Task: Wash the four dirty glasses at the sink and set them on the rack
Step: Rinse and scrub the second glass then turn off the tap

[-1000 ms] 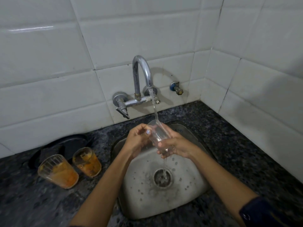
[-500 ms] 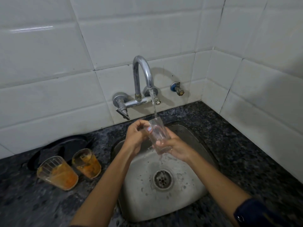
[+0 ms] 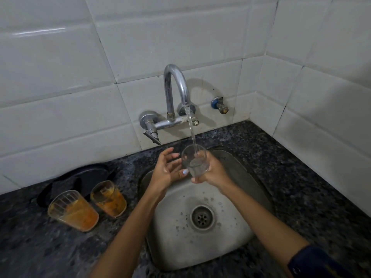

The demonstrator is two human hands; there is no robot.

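Note:
A clear glass (image 3: 194,161) stands upright under the running tap (image 3: 177,93), and water streams into its mouth. My right hand (image 3: 215,174) grips the glass from the right and below. My left hand (image 3: 167,170) is beside it on the left, fingers spread, thumb tip close to the glass base. All this is over the steel sink (image 3: 241,227). Two dirty glasses with orange residue stand on the counter to the left: a ribbed one (image 3: 73,210) and a smaller one (image 3: 108,198).
A black tray (image 3: 80,175) lies against the wall behind the dirty glasses. The dark speckled counter (image 3: 301,177) surrounds the sink. A small valve (image 3: 219,105) juts from the tiled wall right of the tap. The drain (image 3: 202,217) sits mid-basin.
The glass has turned from tilted to upright under the stream. My left hand has come off it and opened.

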